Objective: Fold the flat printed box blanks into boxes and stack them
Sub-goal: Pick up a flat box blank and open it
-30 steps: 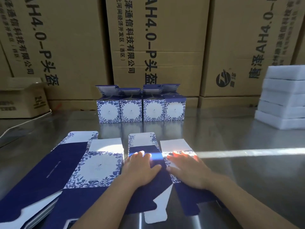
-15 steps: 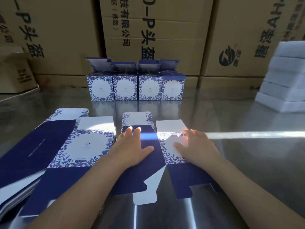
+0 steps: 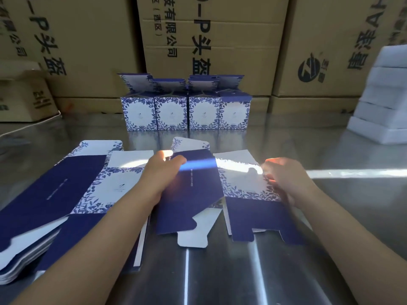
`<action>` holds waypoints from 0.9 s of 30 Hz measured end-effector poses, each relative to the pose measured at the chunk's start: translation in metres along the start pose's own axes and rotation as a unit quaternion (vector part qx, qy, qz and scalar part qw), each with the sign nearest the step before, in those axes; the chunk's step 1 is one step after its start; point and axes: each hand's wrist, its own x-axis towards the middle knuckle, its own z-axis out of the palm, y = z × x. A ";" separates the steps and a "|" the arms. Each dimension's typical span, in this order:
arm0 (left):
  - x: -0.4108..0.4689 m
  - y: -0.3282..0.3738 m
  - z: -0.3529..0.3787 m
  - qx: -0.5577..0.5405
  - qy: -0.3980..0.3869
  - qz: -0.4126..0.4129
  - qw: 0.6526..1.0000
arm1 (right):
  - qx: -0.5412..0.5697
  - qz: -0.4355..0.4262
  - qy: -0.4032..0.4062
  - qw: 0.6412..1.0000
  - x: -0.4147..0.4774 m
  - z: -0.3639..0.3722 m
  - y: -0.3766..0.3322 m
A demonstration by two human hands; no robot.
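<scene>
We see bare tabletop [image 3: 343, 219] open at 3 o'clock of the box blank [image 3: 198, 190], which sits at centre. The stack of flat blanks [image 3: 55, 194] crowds its 9 o'clock edge, and four folded boxes [image 3: 186, 113] stand at 12. Our left hand [image 3: 160, 175] curls its fingers [image 3: 176, 160] over the blank's left edge; our right hand [image 3: 288, 183] grips its right edge.

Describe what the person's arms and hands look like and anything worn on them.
The left forearm and right forearm are bare to the frame's edge, no sleeves showing. The left hand and right hand wear no gloves, rings, watch or bracelet.
</scene>
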 end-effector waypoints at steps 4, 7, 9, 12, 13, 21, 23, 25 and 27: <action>-0.001 0.004 -0.005 -0.168 -0.018 -0.025 0.985 | 0.112 0.037 0.020 0.993 -0.004 -0.003 -0.005; -0.001 0.004 -0.005 -0.213 -0.015 -0.064 0.975 | 0.171 0.073 0.011 0.982 -0.011 -0.008 -0.010; 0.001 0.003 -0.006 -0.244 -0.030 -0.089 0.965 | 0.198 0.081 -0.005 0.977 -0.012 -0.011 -0.010; -0.001 0.002 -0.005 -0.252 -0.090 -0.130 0.955 | 0.231 0.111 -0.049 0.965 -0.009 -0.014 -0.012; -0.002 0.002 -0.004 -0.258 -0.112 -0.140 0.949 | 0.236 0.124 -0.055 0.962 -0.007 -0.015 -0.010; -0.004 0.003 -0.002 -0.328 -0.134 -0.169 0.920 | 0.206 0.063 -0.103 0.971 0.003 -0.021 -0.009; -0.004 0.003 -0.002 -0.353 -0.136 -0.172 0.909 | 0.228 0.091 -0.165 0.955 0.000 -0.024 -0.015; -0.005 0.002 -0.003 -0.381 -0.150 -0.183 0.894 | 0.269 0.105 -0.207 0.935 -0.003 -0.020 -0.021; -0.006 0.002 -0.004 -0.403 -0.180 -0.195 0.876 | 0.321 0.082 -0.256 0.908 -0.017 -0.015 -0.019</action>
